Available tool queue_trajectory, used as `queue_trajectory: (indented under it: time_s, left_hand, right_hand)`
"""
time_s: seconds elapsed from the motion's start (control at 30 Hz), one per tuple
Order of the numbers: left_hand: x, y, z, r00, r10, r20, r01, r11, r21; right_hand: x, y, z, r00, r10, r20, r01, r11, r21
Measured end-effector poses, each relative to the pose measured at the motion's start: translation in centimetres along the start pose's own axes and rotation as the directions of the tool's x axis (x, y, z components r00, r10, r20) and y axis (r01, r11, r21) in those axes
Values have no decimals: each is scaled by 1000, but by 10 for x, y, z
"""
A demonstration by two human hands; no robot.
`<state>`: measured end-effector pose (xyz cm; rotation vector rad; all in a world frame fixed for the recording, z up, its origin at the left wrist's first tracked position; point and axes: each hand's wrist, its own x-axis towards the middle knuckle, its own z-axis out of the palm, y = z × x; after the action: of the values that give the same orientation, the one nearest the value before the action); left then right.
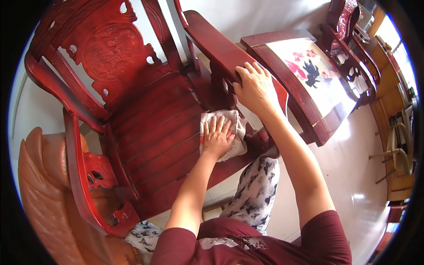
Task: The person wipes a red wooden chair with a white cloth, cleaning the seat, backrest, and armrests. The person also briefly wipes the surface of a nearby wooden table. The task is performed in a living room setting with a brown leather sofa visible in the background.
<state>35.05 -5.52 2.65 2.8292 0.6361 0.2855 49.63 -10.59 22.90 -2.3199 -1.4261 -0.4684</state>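
Note:
My left hand (217,137) lies flat, fingers spread, on a folded whitish cloth with red marks (237,145). The cloth rests on the slatted seat of a carved red wooden armchair (155,132), near its front right corner. My right hand (256,84) rests on the chair's broad right armrest (212,39), fingers over the top and thumb at the inner edge. A round carved relief (111,51) decorates the backrest.
Right of the armchair stands a dark red wooden table (288,82) with a flower picture on its top. A further carved chair (344,49) is beyond it. A brown leather sofa (49,195) touches the left side. Wooden cabinets (391,116) and a light-coloured chair (400,149) stand far right.

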Motion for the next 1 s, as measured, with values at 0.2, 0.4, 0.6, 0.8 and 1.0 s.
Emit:
queue_trajectory:
  time_s: [0.2, 0.4, 0.6, 0.8, 1.0]
  left_hand:
    - [21, -59, -4, 977, -188, -96, 196, 977, 81]
    - [-4, -137, -26, 892, -395, -218, 426, 898, 115]
    - [-66, -212, -62, 749, -618, -239, 653, 749, 109]
    - [-163, -266, -87, 604, -743, -290, 794, 593, 133]
    - [-226, -252, -94, 613, -726, -311, 788, 593, 168]
  right_hand:
    - [2, 2, 1, 1000, -22, -18, 22, 999, 42]
    - [3, 1, -2, 1000, -10, 7, 9, 999, 44]
    - [3, 3, -2, 999, 34, 37, -35, 999, 37]
    - [5, 3, -2, 1000, 25, 11, -25, 999, 32]
    - [7, 6, 2, 1000, -4, -4, 5, 998, 56]
